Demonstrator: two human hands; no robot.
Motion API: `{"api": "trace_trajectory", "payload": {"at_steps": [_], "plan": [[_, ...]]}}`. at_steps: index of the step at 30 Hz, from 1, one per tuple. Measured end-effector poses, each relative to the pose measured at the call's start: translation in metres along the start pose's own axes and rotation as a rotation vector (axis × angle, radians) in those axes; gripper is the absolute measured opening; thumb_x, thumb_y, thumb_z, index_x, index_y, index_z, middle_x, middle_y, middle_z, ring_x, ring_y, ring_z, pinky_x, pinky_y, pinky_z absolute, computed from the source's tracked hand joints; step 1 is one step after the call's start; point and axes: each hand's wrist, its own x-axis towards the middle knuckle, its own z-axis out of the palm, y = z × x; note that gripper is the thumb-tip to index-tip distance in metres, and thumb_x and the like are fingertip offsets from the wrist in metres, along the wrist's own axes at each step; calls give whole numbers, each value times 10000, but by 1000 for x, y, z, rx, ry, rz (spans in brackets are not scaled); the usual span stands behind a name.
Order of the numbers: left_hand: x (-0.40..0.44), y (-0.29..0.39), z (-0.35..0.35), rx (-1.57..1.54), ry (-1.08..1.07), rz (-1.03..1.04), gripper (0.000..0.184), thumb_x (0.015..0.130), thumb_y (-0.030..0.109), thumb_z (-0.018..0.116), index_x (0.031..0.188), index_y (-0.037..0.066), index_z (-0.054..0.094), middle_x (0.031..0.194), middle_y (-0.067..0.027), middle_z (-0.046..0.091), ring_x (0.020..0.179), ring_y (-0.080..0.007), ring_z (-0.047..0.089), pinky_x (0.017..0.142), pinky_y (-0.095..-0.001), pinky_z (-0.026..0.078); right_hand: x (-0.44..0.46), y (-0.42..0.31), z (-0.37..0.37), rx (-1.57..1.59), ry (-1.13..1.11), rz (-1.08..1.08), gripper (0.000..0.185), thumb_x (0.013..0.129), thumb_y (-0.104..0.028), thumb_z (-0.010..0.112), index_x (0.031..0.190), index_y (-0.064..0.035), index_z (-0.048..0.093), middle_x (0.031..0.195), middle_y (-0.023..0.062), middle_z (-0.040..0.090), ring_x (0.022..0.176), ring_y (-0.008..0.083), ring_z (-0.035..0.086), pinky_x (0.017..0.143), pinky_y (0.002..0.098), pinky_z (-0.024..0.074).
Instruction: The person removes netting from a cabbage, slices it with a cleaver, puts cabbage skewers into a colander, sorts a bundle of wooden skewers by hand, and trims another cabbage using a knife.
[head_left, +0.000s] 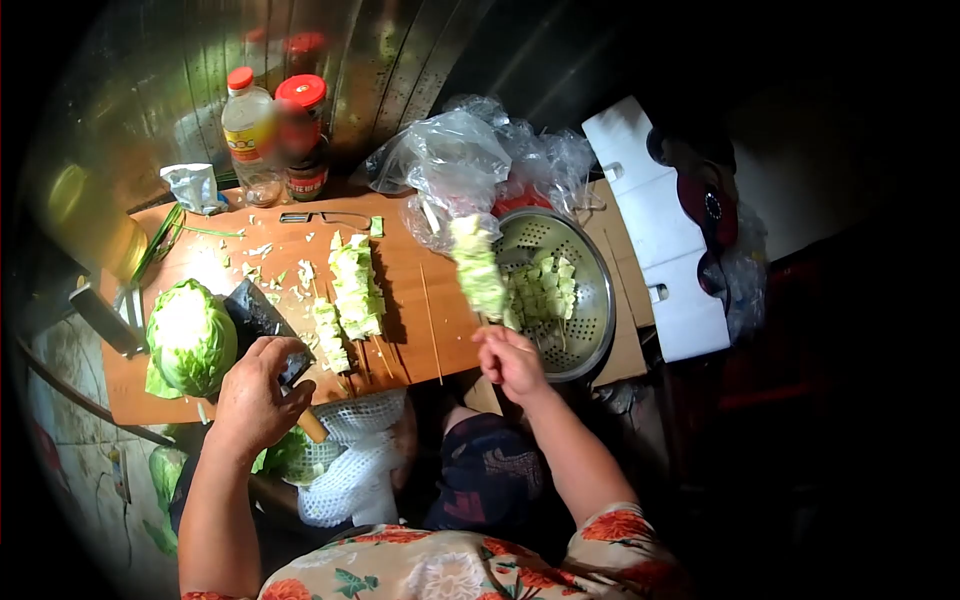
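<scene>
My right hand point(515, 362) is closed round the lower end of a skewer of cabbage pieces point(478, 265), held upright at the left side of a metal colander point(603, 325). Cut cabbage pieces point(545, 288) lie inside the colander. At the left, my left hand point(260, 392) has its fingers curled on a broad-bladed knife point(258, 308), whose wooden handle points toward my body. Beside the blade rests a head of cabbage point(190, 340). Several loaded cabbage skewers point(355, 285) lie mid-board, and a bare skewer point(431, 320) lies to their right.
An orange-brown board point(410, 345) carries cabbage scraps, a peeler point(325, 218) and green stalks point(160, 240). Behind it stand a clear bottle point(245, 135) and red-lidded jar point(302, 95). Clear plastic bags point(450, 150) and white foam point(655, 240) are at the back and right.
</scene>
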Motion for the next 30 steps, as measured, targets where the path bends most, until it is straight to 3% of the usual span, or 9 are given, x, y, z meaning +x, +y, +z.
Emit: {"api": "trace_trajectory", "payload": {"at_steps": [4, 11, 17, 19, 22, 25, 26, 28, 30], "plan": [[7, 5, 8, 6, -27, -14, 399, 718, 126, 700, 1093, 48, 592, 1050, -139, 603, 903, -323, 620, 795, -389, 510, -23, -5, -57, -12, 163, 37, 248, 967, -193, 465, 1113, -9, 545, 657, -7, 494, 504, 77, 416, 443, 200, 312], [16, 4, 19, 30, -66, -4, 401, 705, 126, 708, 1079, 32, 596, 1018, -152, 601, 900, -318, 627, 788, -384, 511, -12, 3, -107, -139, 249, 203, 220, 957, -204, 491, 1079, -38, 568, 664, -24, 484, 505, 68, 409, 431, 206, 292], [19, 5, 18, 68, -76, -2, 403, 703, 125, 709, 1080, 36, 598, 1031, -151, 602, 913, -320, 625, 795, -386, 511, -17, 3, -118, 205, 207, 131, 190, 948, -192, 508, 1024, -38, 588, 670, -21, 493, 502, 65, 396, 434, 206, 281], [19, 9, 16, 68, -115, -27, 412, 714, 133, 710, 1098, 40, 593, 1057, -154, 599, 953, -338, 613, 833, -393, 502, -15, 1, -114, -221, 360, 177, 167, 948, -184, 499, 1008, -49, 576, 665, -17, 501, 499, 67, 412, 436, 207, 319], [20, 12, 16, 67, -131, -46, 414, 715, 133, 709, 1100, 38, 593, 1068, -154, 600, 967, -335, 613, 842, -389, 501, 1, 17, -111, -453, 370, 167, 162, 944, -156, 478, 972, -51, 598, 644, -19, 507, 485, 69, 411, 435, 209, 334], [19, 11, 16, 61, -137, -49, 415, 715, 132, 709, 1102, 35, 593, 1071, -154, 601, 974, -331, 614, 846, -390, 500, 14, 28, -101, -1109, 426, 97, 224, 915, -195, 494, 957, -22, 630, 757, 121, 646, 604, 223, 607, 583, 341, 493], [18, 11, 16, 64, -131, -41, 416, 716, 131, 708, 1103, 33, 593, 1071, -154, 602, 972, -329, 616, 846, -389, 501, 16, 29, -97, -1111, 426, 96, 224, 915, -195, 494, 957, -22, 630, 757, 121, 646, 604, 223, 607, 583, 341, 493], [17, 10, 15, 65, -122, -34, 416, 716, 130, 707, 1104, 32, 594, 1071, -154, 602, 969, -326, 618, 845, -388, 502, 17, 19, -81, -1470, 438, 122, 292, 906, -241, 463, 976, -16, 636, 890, 200, 667, 809, 345, 651, 739, 431, 504], [16, 12, 14, 61, -134, -50, 416, 717, 135, 705, 1105, 30, 595, 1066, -154, 603, 962, -326, 621, 845, -386, 504, 20, 7, -64, -1543, 427, 222, 306, 905, -251, 447, 976, -26, 642, 927, 201, 665, 878, 365, 633, 779, 443, 492]]}}
